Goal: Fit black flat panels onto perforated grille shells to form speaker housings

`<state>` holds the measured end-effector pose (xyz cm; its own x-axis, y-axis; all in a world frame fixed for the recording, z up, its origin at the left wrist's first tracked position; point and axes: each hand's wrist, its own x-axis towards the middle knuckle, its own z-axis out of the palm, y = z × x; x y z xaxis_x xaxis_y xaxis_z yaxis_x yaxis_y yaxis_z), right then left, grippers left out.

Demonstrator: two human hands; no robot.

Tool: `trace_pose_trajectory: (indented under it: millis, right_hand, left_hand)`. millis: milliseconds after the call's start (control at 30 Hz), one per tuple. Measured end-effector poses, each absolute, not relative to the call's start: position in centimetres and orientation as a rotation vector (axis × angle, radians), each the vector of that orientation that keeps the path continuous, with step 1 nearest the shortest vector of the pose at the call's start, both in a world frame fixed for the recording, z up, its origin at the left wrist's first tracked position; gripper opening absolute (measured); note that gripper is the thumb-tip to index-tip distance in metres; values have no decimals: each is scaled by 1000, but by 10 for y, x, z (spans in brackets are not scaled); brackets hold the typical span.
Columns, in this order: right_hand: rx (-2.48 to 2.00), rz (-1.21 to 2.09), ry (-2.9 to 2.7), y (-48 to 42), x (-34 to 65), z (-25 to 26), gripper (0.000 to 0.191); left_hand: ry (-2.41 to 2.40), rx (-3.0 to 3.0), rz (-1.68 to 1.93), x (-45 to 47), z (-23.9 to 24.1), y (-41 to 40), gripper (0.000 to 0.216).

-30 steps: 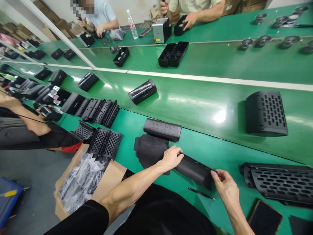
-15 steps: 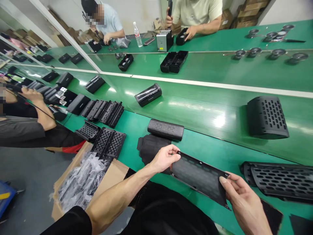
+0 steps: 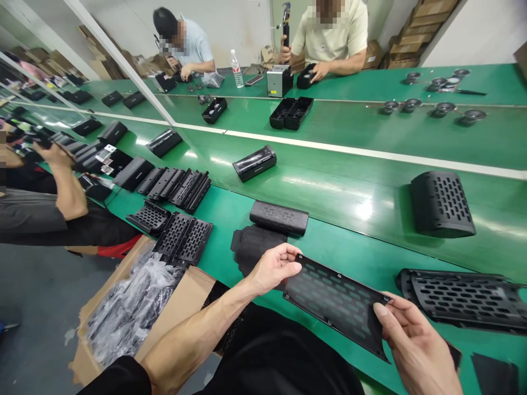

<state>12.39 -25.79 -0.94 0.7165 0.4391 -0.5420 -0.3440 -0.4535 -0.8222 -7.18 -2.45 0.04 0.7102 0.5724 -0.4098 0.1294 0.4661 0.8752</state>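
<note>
Between my two hands is a black speaker grille [image 3: 335, 302] with rows of slots and a thin dark mesh over its face; green shows through the slots. My left hand [image 3: 275, 269] pinches its left end, thumb on top. The right end is gripped by my right hand [image 3: 411, 334], thumb on the face and fingers beneath. Just beyond my left hand lies a stack of black mesh sheets [image 3: 257, 247]. A mesh-covered grille [image 3: 280, 217] rests behind that stack. To the right of my right hand are slotted grilles [image 3: 465, 299], lying on the table.
A carton [image 3: 181, 302] of plastic-wrapped parts stands at left, near bare grilles [image 3: 183, 238] and a row of grilles [image 3: 177, 186]. Speaker housings [image 3: 255, 163] sit on the green conveyor [image 3: 349, 186]. Co-workers sit across and at left. Black sheets [image 3: 494, 373] lie lower right.
The grille has tilted slightly in my hands, so its slots show more clearly through the mesh. The head view has shifted a little. Both hands keep their hold.
</note>
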Motion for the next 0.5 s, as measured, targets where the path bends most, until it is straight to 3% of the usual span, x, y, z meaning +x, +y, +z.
trace_pose_trajectory:
  millis: [133, 500]
  right_hand:
    - [-1807, 889, -44, -263, 122, -11, 61]
    - [-1847, 874, -16, -263, 120, -3, 64]
  left_hand:
    - [670, 999, 296, -79, -2, -25, 54]
    - [563, 960, 287, -85, 4, -22, 50]
